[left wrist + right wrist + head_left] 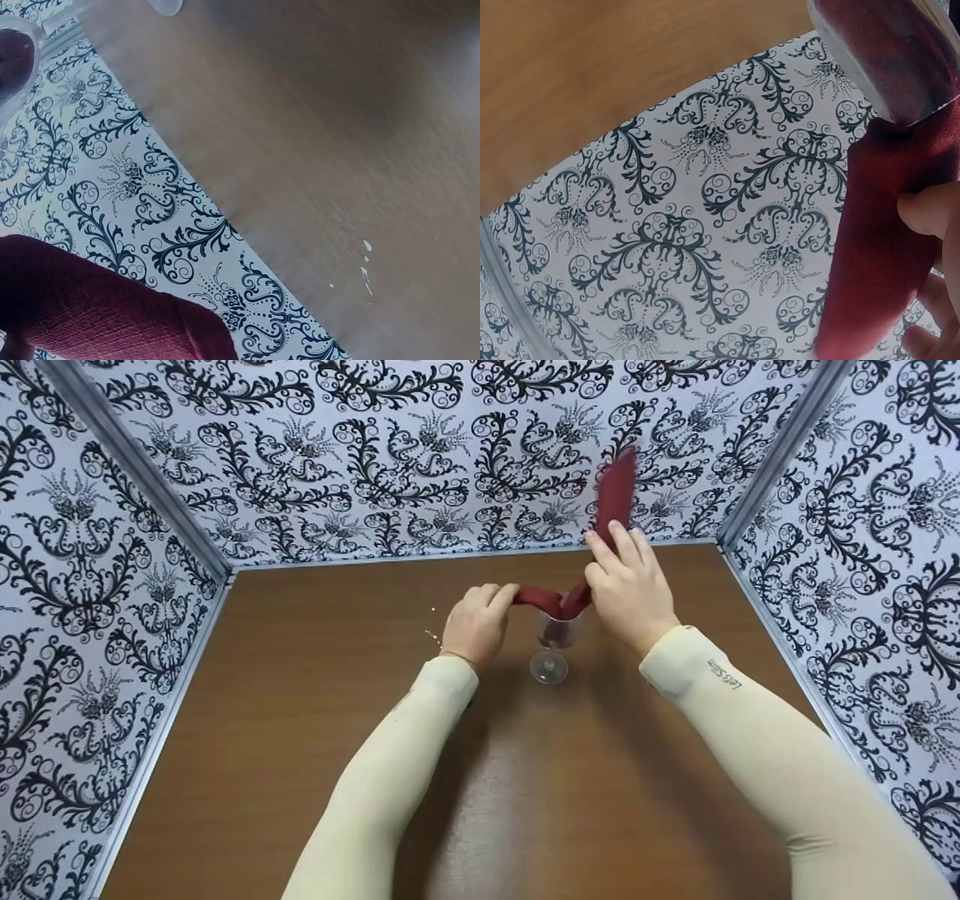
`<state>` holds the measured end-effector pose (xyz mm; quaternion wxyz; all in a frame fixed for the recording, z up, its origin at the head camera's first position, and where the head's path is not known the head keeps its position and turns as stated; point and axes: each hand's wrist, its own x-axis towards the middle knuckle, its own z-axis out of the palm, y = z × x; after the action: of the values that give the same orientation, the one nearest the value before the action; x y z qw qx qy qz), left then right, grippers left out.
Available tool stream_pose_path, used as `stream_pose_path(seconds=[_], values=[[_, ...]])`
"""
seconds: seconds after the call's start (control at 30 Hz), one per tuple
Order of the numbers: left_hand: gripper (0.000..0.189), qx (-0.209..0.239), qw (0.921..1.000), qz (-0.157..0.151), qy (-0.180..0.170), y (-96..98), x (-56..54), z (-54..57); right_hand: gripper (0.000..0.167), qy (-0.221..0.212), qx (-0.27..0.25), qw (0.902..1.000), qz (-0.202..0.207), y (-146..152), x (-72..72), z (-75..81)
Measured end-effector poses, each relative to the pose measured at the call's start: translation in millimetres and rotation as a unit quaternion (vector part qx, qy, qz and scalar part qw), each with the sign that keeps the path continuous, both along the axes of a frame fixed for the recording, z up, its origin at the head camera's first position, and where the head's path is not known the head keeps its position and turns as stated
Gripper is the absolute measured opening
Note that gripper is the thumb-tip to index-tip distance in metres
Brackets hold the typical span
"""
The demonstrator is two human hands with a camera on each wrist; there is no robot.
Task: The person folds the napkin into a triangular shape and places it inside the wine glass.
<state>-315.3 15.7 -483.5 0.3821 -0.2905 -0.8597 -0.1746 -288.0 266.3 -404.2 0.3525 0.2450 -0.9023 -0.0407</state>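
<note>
A clear stemmed glass (549, 668) stands on the table, with the middle of a folded dark red cloth napkin (538, 597) tucked in its bowl. The napkin's two ends come out of the rim to either side. My left hand (476, 622) grips the left end, left of the rim. My right hand (632, 585) holds the longer right end, which points up past the fingers. In the right wrist view, the thumb and fingers pinch the red cloth (877, 225) beside the glass bowl (847, 60). The left wrist view shows the cloth (112, 307) without the hand.
The brown wooden table (300, 720) has several small pale marks (433, 636) left of my left hand. Black-and-white patterned panels (405, 457) rise at the back and both sides, with grey metal strips (780, 457) at the corners.
</note>
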Motion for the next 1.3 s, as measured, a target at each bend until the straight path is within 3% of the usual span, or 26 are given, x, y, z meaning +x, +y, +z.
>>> stream_pose_path(seconds=[0.17, 0.3, 0.47, 0.67, 0.87, 1.03, 1.3], values=[[0.022, -0.008, 0.9995, 0.006, 0.031, -2.2, -1.6, -1.5, 0.017, -0.018, -0.015, 0.9997, 0.008, 8.3, 1.1, -3.5], [0.02, 0.003, 0.9995, -0.009, 0.031, -3.7, -1.8, -3.8, 0.023, -0.042, -0.02, 0.9989, 0.003, 16.8, 4.3, -12.3], [0.013, -0.021, 0.9998, -0.002, 0.003, -3.7, 2.0, -5.4, 0.036, -0.078, -0.028, 0.9963, -0.023, 24.5, 9.5, -29.0], [0.022, -0.07, 0.995, 0.009, -0.072, -3.3, 7.9, -6.3, 0.04, -0.081, -0.055, 0.9946, -0.033, 29.5, 12.9, -52.6], [0.052, -0.118, 0.9907, 0.013, -0.065, -5.0, 9.8, -10.8, 0.04, -0.038, -0.081, 0.9959, -0.017, 32.2, 11.3, -73.0], [0.05, -0.148, 0.9853, 0.02, -0.083, -6.0, 11.4, -12.4, 0.043, -0.012, -0.102, 0.9944, -0.025, 33.7, 9.4, -82.9], [0.05, -0.173, 0.9807, 0.034, -0.084, -4.5, 15.2, -15.8, 0.053, -0.063, -0.135, 0.9876, -0.048, 32.4, 11.1, -91.1]])
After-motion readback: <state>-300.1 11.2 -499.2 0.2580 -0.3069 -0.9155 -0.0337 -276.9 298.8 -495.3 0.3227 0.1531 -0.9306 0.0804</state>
